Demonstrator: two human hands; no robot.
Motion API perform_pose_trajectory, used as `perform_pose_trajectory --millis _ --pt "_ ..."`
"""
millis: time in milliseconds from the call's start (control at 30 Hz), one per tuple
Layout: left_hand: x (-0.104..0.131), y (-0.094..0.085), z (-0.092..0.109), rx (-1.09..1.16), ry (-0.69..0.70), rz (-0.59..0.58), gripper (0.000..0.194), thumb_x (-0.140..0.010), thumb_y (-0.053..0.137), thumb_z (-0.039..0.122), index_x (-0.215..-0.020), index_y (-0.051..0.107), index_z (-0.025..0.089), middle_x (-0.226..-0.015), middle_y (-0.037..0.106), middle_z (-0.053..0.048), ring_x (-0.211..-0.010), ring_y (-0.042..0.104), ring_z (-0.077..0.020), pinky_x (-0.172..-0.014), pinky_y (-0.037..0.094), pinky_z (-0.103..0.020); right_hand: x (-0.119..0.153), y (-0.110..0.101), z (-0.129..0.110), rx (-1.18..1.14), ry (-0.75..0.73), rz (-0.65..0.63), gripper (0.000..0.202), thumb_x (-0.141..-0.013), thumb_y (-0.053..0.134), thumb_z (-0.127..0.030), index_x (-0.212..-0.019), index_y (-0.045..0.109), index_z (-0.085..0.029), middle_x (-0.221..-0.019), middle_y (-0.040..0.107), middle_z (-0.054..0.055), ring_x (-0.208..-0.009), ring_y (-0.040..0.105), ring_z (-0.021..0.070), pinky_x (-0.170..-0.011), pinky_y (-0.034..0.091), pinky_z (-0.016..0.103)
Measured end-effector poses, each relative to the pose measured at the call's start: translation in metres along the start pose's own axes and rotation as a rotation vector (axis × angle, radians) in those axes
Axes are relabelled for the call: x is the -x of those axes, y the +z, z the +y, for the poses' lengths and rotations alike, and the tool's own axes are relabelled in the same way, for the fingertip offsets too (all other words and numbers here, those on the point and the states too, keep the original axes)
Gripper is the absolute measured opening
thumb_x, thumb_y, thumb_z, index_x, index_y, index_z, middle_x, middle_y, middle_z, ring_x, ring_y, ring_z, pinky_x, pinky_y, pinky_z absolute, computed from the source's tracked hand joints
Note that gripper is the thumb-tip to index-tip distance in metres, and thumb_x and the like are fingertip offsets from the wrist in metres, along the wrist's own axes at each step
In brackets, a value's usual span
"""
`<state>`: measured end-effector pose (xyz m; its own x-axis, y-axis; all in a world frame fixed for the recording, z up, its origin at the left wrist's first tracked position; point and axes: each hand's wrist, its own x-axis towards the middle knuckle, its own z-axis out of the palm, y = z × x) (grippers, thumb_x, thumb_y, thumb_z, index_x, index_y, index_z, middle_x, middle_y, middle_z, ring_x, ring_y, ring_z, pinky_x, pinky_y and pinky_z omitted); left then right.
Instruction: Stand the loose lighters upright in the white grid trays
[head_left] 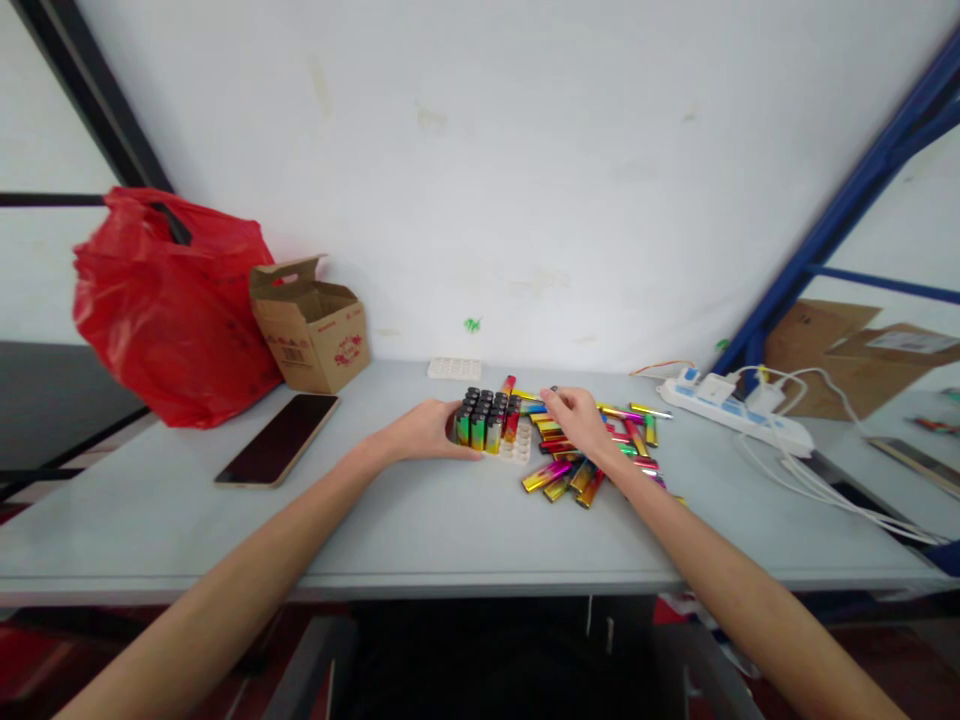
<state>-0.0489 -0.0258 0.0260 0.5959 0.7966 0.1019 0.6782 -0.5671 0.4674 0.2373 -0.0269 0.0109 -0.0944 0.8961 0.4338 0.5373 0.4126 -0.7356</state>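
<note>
My left hand (433, 432) is wrapped round the left side of a white tray (517, 446) with round holes, gripping it at the base. Upright lighters (478, 430) with black tops and shiny green, gold and red bodies fill the tray's left part; several holes on its right are bare. Just right of the tray, above a loose pile of metallic coloured lighters (556, 470), my right hand (576, 412) is closed in a pinch. A small dark tip of a lighter (553, 389) shows at its fingertips; the rest of that lighter is hidden by the hand.
A second white tray (454, 369) lies by the wall. To the left are a phone (279, 440), an open cardboard box (319, 335) and a red plastic bag (180, 310). A power strip (739, 415) with white cables lies at the right, near a blue metal frame (847, 190).
</note>
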Motion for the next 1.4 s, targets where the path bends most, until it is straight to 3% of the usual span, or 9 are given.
perform_pose_trajectory --millis 267,500,700,833,933,1100,1200,1267,1400 --pt "-0.001 0.005 -0.002 -0.017 -0.040 0.029 0.069 -0.066 0.075 0.074 -0.111 0.066 0.022 -0.093 0.076 -0.005 -0.079 0.069 -0.0260 -0.068 0.046 -0.031 0.006 0.001 -0.011 0.043 -0.072 -0.013 0.047 -0.093 0.047 -0.054 -0.060 0.032 -0.024 -0.055 0.033 -0.005 -0.054 0.032 0.0120 -0.055 0.026 0.028" --pt "-0.001 0.003 0.001 -0.028 -0.013 0.012 0.072 -0.069 0.072 0.076 -0.116 0.065 0.021 -0.097 0.076 -0.006 -0.084 0.071 -0.0270 -0.070 0.048 -0.031 0.010 -0.004 -0.021 0.057 -0.142 -0.047 0.044 -0.100 0.046 -0.054 -0.070 0.038 -0.023 -0.061 0.034 -0.006 -0.058 0.035 0.0121 -0.058 0.028 0.027" --pt "0.000 0.001 0.003 -0.029 -0.027 0.004 0.073 -0.068 0.072 0.076 -0.116 0.065 0.022 -0.099 0.077 -0.005 -0.086 0.071 -0.0277 -0.071 0.049 -0.031 0.010 0.000 -0.016 0.083 -0.084 0.007 0.047 -0.096 0.048 -0.050 -0.060 0.033 -0.023 -0.054 0.034 -0.005 -0.053 0.032 0.0114 -0.055 0.024 0.029" --pt "0.000 0.001 0.004 -0.009 -0.035 0.009 0.073 -0.067 0.073 0.074 -0.118 0.065 0.022 -0.098 0.077 -0.005 -0.084 0.071 -0.0271 -0.071 0.049 -0.031 0.011 0.001 -0.015 0.085 -0.080 0.012 0.042 -0.094 0.048 -0.045 -0.061 0.033 -0.023 -0.054 0.036 -0.005 -0.053 0.034 0.0118 -0.055 0.024 0.028" --pt "0.000 0.001 0.003 -0.006 -0.034 0.010 0.073 -0.067 0.074 0.073 -0.117 0.065 0.022 -0.095 0.077 -0.004 -0.081 0.071 -0.0264 -0.071 0.049 -0.031 0.012 -0.001 -0.019 0.083 -0.097 0.008 0.043 -0.098 0.047 -0.050 -0.067 0.036 -0.023 -0.057 0.036 -0.006 -0.055 0.036 0.0123 -0.057 0.027 0.028" --pt "-0.001 0.002 0.000 0.004 -0.031 0.025 0.073 -0.065 0.076 0.073 -0.116 0.066 0.021 -0.093 0.077 -0.004 -0.078 0.069 -0.0249 -0.068 0.048 -0.030 0.013 -0.006 -0.024 0.061 -0.139 -0.116 0.041 -0.105 0.035 -0.055 -0.081 0.044 -0.024 -0.067 0.051 -0.003 -0.058 0.047 0.0142 -0.060 0.035 0.028" --pt "-0.001 0.003 -0.002 0.007 -0.020 0.020 0.075 -0.066 0.075 0.074 -0.118 0.065 0.021 -0.096 0.077 -0.004 -0.080 0.070 -0.0254 -0.068 0.048 -0.031 0.013 -0.008 -0.025 0.159 -0.284 -0.156 0.043 -0.106 0.037 -0.054 -0.077 0.045 -0.023 -0.077 0.056 0.001 -0.070 0.053 0.0166 -0.067 0.038 0.029" --pt "-0.001 0.003 -0.001 0.003 -0.016 0.025 0.075 -0.066 0.075 0.074 -0.119 0.065 0.021 -0.097 0.077 -0.005 -0.081 0.070 -0.0256 -0.068 0.049 -0.031 0.013 -0.008 -0.027 0.229 -0.326 -0.190 0.046 -0.105 0.038 -0.054 -0.072 0.044 -0.023 -0.072 0.055 0.001 -0.068 0.051 0.0167 -0.066 0.036 0.030" --pt "-0.001 0.003 -0.001 0.015 -0.014 0.035 0.076 -0.065 0.077 0.073 -0.119 0.066 0.021 -0.096 0.078 -0.005 -0.080 0.070 -0.0257 -0.069 0.049 -0.031 0.016 -0.007 -0.029 0.190 -0.203 -0.262 0.047 -0.104 0.042 -0.056 -0.072 0.047 -0.023 -0.061 0.061 -0.002 -0.056 0.053 0.0149 -0.060 0.036 0.029"
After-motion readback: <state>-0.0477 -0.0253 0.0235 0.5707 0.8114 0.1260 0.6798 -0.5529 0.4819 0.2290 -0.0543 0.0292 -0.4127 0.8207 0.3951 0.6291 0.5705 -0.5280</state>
